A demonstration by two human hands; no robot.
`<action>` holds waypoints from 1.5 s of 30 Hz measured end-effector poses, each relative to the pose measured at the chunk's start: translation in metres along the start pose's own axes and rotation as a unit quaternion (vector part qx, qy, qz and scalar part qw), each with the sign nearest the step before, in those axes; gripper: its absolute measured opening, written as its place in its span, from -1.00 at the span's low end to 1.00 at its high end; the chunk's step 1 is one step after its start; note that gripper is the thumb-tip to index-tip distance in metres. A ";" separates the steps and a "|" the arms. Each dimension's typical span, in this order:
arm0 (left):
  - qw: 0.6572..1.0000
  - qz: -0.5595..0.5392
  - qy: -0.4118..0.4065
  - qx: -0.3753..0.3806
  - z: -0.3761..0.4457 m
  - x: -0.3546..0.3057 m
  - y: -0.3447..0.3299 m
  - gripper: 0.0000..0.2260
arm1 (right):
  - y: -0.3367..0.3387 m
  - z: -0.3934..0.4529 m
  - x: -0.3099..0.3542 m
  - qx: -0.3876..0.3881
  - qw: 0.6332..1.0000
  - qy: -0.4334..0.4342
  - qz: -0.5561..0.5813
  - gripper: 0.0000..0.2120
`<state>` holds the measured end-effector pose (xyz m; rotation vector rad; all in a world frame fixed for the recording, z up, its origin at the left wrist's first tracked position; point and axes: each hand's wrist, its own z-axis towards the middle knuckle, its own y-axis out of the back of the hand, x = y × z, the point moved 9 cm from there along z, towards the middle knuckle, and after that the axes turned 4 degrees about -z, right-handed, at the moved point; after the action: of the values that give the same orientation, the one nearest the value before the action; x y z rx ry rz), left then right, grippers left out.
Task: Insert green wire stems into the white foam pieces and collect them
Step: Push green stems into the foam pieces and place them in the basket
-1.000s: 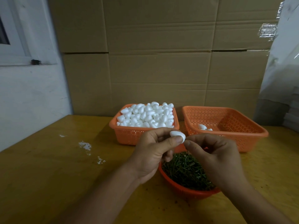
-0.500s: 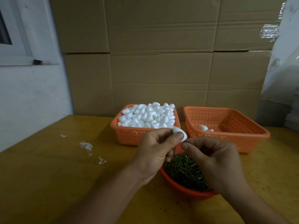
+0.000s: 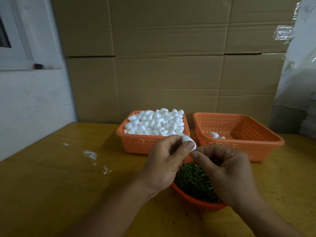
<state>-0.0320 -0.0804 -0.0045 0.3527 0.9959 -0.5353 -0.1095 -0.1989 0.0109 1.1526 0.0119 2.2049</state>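
foam pc (image 3: 189, 141): light, dents easy; hold sides
L hand (image 3: 164, 161): pinching foam pc, frame centre
R hand (image 3: 224, 170): fingers curled at foam tip; stem unseen, can't tell

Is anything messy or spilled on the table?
Yes. White flecks lie scattered on the bare wooden table, left of the basket of foam pieces. They look like crumbs or smears; which cannot be told.

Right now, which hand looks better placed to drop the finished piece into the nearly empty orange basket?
Probably the left hand: it pinches the white foam piece. The nearly empty orange basket sits nearer the right hand, whose pinched fingertips only meet the piece.
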 end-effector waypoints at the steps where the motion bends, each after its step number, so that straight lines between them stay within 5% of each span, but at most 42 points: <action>1: 1.000 0.005 -0.004 -0.001 0.000 -0.001 0.000 -0.87 | 0.000 0.000 -0.001 0.001 1.000 -0.002 0.003 -0.85; 20: 0.999 0.039 0.008 -0.018 -0.003 0.013 0.001 -0.66 | 0.022 0.019 -0.026 -0.047 0.995 -0.091 0.014 -0.90; 25: 0.993 0.118 0.002 -0.024 -0.005 0.016 0.004 -0.84 | 0.048 0.053 -0.060 -0.078 0.984 -0.140 -0.077 -0.91; 34: 0.990 0.136 -0.005 -0.025 -0.006 0.018 0.002 -0.89 | 0.075 0.110 -0.120 0.007 0.897 -0.235 -0.373 -0.79; 37: 0.991 0.132 -0.005 -0.021 -0.005 0.019 0.002 -0.87 | 0.075 0.116 -0.134 0.042 0.866 -0.276 -0.415 -0.67; 45: 0.994 0.110 -0.004 -0.011 -0.006 0.016 -0.001 -0.86 | 0.067 0.124 -0.143 0.111 0.823 -0.289 -0.476 -0.74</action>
<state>-0.0299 -0.0827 -0.0218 0.4345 0.9415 -0.3256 0.0050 -0.3632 0.0017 1.4663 0.4904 0.9462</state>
